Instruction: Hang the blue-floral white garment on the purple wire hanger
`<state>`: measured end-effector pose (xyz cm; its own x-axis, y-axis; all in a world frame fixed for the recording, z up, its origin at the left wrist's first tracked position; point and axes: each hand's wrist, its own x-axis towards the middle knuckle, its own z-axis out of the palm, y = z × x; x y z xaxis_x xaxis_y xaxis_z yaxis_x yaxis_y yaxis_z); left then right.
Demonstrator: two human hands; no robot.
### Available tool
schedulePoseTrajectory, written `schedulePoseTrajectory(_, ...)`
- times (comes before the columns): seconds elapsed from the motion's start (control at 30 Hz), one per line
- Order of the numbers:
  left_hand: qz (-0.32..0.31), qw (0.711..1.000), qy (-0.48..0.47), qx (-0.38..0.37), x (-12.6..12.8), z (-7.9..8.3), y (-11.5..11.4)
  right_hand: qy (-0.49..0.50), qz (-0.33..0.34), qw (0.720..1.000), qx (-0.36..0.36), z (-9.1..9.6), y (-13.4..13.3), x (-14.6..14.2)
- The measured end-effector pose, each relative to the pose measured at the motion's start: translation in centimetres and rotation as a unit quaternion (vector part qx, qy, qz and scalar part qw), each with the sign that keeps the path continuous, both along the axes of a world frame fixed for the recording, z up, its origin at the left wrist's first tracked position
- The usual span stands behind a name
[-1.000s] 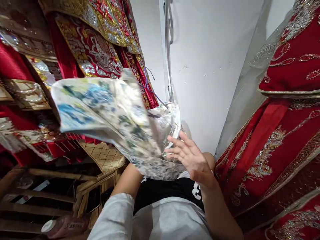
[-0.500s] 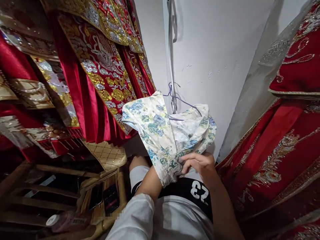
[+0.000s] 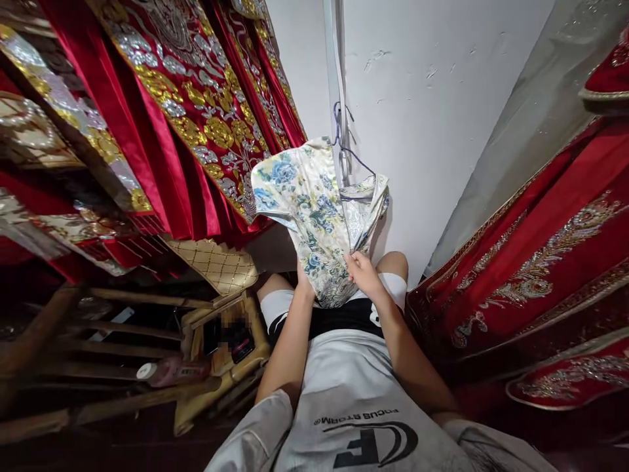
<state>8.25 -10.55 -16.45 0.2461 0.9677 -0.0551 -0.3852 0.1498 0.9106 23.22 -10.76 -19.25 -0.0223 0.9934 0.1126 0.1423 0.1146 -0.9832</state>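
Observation:
A short-sleeved floral shirt [image 3: 317,216], cream with blue flowers and green leaves, hangs in front of me on a thin purple hanger [image 3: 361,160]. Its neckline opens in a V, showing a pale inner side. My right hand [image 3: 363,272] is closed on the shirt's front edge at the low end of the V, thumb on top. My left hand [image 3: 304,282] is at the shirt's lower left side, its fingers hidden behind or inside the cloth. Below both hands the shirt's lower part lies over my lap.
Red embroidered costumes [image 3: 196,124] hang on the left, and more red garments [image 3: 535,282] on the right. A pale wall [image 3: 422,118] with a vertical strip [image 3: 339,72] stands ahead. At lower left are a bamboo chair [image 3: 196,400], a bottle [image 3: 167,372] and a phone [image 3: 242,349].
The left hand has come out from under the shirt to its side. The right hand has closed on the front edge. The shirt hangs straighter, and the view has tilted down.

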Motion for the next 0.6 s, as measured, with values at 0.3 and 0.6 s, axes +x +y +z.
schedulePoseTrajectory(0.3, 0.115, 0.983, -0.141, 0.011, 0.5, -2.5, 0.1, -0.01, -0.019, 1.0, 0.01, -0.4, 0.1, 1.2)
schedulePoseTrajectory(0.6, 0.385, 0.919, 0.066, 0.048, 0.8, -5.7, 2.7, 0.097, -0.038, 0.994, 0.007, 0.4, -0.5, 1.0)
